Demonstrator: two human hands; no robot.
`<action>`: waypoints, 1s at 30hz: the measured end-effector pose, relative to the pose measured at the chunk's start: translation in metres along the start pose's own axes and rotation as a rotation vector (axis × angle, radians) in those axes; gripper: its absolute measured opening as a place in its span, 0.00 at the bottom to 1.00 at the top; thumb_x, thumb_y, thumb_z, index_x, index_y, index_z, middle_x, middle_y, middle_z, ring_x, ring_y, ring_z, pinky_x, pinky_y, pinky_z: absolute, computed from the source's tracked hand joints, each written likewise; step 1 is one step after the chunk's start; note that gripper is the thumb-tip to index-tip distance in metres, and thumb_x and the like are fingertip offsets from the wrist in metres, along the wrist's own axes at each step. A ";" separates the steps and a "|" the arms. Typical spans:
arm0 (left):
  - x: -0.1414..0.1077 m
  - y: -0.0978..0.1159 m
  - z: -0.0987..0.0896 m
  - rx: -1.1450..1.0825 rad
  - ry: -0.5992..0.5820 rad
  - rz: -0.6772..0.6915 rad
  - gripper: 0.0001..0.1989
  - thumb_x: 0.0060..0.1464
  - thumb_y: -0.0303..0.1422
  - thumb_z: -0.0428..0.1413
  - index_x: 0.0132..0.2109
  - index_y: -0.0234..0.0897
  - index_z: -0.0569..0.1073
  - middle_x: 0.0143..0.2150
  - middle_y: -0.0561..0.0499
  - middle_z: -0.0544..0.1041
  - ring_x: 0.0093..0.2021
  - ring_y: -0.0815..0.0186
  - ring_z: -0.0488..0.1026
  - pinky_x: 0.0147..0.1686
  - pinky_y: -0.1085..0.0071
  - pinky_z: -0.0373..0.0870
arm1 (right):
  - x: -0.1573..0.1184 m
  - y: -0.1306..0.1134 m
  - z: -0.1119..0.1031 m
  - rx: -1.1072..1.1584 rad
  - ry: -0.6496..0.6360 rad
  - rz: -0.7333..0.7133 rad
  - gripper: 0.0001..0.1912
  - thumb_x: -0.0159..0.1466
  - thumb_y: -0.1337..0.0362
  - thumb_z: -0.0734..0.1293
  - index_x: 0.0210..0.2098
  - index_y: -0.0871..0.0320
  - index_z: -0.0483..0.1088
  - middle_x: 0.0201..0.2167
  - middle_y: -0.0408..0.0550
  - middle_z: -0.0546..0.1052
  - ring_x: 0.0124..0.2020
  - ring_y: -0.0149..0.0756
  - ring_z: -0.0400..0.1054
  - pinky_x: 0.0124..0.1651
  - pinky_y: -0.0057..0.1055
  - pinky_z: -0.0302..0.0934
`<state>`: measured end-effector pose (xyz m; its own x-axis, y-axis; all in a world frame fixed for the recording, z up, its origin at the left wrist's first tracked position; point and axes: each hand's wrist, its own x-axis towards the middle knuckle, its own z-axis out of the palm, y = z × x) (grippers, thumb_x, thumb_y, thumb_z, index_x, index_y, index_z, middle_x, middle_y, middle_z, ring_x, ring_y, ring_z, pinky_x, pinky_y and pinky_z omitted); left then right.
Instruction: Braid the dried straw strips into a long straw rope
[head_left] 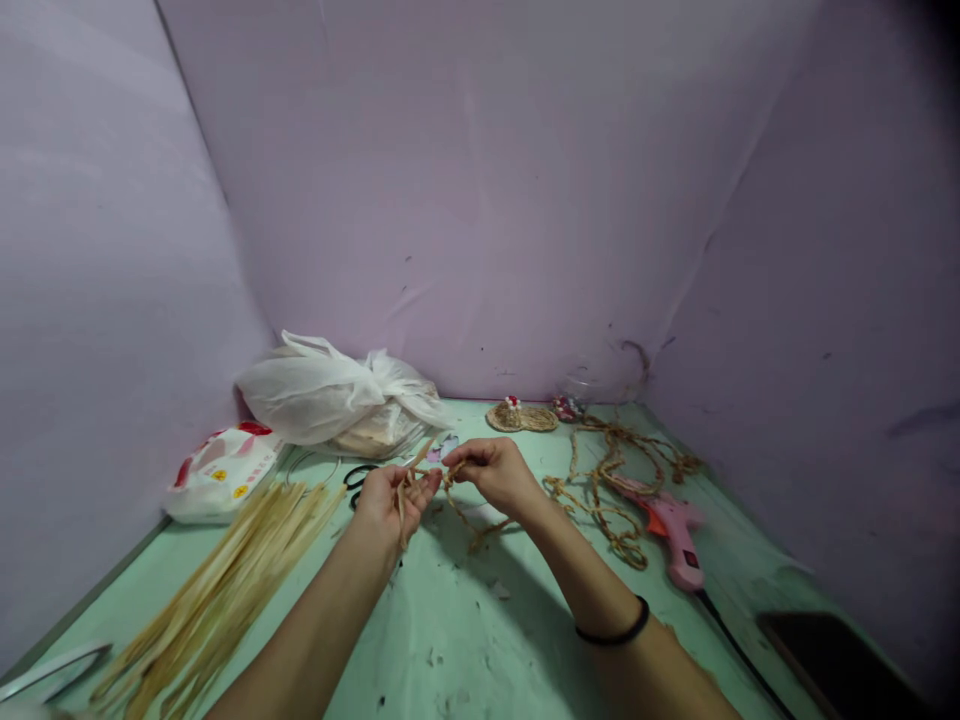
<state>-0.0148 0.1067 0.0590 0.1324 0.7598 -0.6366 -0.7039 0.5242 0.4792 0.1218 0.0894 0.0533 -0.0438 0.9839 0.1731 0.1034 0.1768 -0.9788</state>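
Near the middle of the green table, my left hand is closed on a pale fibre strip, whose end hangs below the fingers. Close to its right, my right hand pinches a brown braided cord. The cord spans the small gap between both hands, then drops and runs right beneath my right wrist. Further right, a tangled heap of the same cord lies on the table. Black-handled scissors are partly hidden behind my left hand.
Long pale strips and a tissue pack lie left. Behind stands a white plastic bag. A small woven piece with beads rests at the back. A pink glue gun and dark flat object are right.
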 end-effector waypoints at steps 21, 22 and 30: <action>-0.004 -0.054 -0.007 0.167 -0.275 0.579 0.03 0.38 0.28 0.55 0.23 0.33 0.67 0.21 0.54 0.70 0.25 0.71 0.69 0.28 0.75 0.66 | -0.001 0.003 -0.006 0.175 0.075 0.568 0.16 0.39 0.69 0.72 0.18 0.58 0.58 0.11 0.38 0.67 0.15 0.30 0.65 0.21 0.26 0.62; -0.004 -0.057 -0.007 0.177 -0.282 0.568 0.03 0.38 0.28 0.55 0.24 0.32 0.68 0.23 0.53 0.71 0.26 0.70 0.70 0.30 0.74 0.66 | -0.001 0.003 -0.007 0.178 0.071 0.594 0.16 0.39 0.69 0.71 0.19 0.58 0.58 0.11 0.39 0.68 0.15 0.30 0.65 0.21 0.27 0.62; -0.002 -0.058 -0.006 0.141 -0.309 0.488 0.04 0.34 0.28 0.55 0.23 0.32 0.68 0.24 0.50 0.73 0.29 0.66 0.71 0.35 0.71 0.67 | 0.001 0.007 -0.004 0.212 0.104 0.604 0.20 0.39 0.76 0.64 0.26 0.54 0.51 0.10 0.32 0.65 0.13 0.27 0.61 0.23 0.28 0.62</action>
<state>0.0216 0.0722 0.0291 0.0283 0.9915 -0.1269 -0.6382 0.1157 0.7612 0.1267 0.0917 0.0466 0.0580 0.9076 -0.4158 -0.1195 -0.4072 -0.9055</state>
